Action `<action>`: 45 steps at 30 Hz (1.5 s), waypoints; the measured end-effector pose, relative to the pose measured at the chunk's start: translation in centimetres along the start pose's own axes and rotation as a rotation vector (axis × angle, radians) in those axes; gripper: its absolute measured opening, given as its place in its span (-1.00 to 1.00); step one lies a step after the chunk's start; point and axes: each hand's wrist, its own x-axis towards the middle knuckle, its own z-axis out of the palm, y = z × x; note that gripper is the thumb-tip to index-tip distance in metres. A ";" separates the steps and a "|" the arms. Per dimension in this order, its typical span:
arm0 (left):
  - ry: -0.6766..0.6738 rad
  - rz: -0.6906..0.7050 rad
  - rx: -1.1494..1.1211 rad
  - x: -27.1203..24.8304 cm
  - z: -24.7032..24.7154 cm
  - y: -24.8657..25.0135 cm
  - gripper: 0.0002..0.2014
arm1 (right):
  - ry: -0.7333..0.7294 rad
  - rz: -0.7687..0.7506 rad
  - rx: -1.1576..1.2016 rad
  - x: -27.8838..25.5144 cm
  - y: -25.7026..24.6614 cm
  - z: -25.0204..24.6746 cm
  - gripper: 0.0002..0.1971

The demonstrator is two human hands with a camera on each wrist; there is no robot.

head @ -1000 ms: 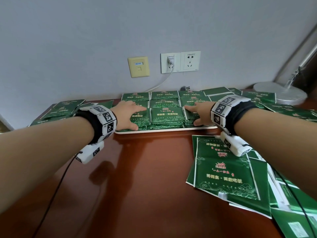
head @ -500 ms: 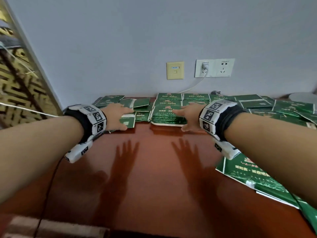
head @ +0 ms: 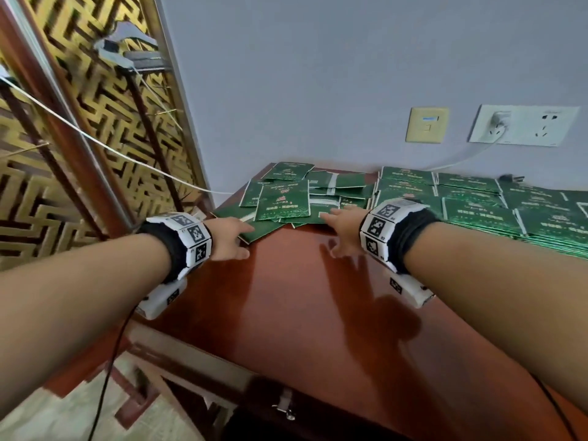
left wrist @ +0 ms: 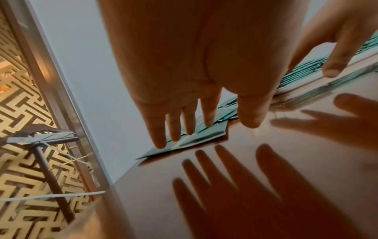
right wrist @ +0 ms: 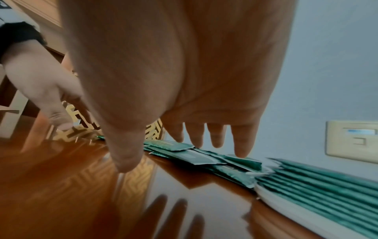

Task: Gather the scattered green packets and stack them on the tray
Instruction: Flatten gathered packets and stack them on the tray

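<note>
Glossy red-brown worktop [head: 302, 313] fills the lower frame. Mid-frame, left hand [head: 227, 238] and right hand [head: 345, 229] reach out flat, fingers spread, holding nothing, over the loose green packets [head: 283, 202]. Right of those, the tray [right wrist: 286, 203] sits stacked with more.

Both bare forearms stretch forward side by side, each wrist banded with a marker cuff. The left hand [head: 229, 237] lies palm down, fingers straight and slightly spread. The right hand [head: 345, 229], just beside it, is likewise flat, fingers extended, thumb splayed inward.
</note>
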 end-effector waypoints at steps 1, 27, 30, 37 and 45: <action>0.005 0.016 -0.011 0.1 0.3 -0.1 -0.32 | 0.006 0.000 0.011 0.6 -0.5 0.0 -0.15; -0.177 0.103 0.000 -2.7 -0.5 2.1 -0.39 | -0.122 0.049 -0.014 1.2 -2.8 0.2 -0.26; -0.191 0.121 0.016 -3.6 -0.4 2.4 -0.37 | -0.145 0.053 -0.014 -0.3 -2.9 0.2 -0.27; -0.195 0.157 -0.004 -5.5 0.1 2.9 -0.38 | -0.143 0.010 -0.009 -3.3 -2.8 0.8 -0.26; -0.230 0.187 -0.059 -7.7 0.0 3.6 -0.43 | -0.154 -0.024 -0.077 -6.3 -2.7 0.4 -0.27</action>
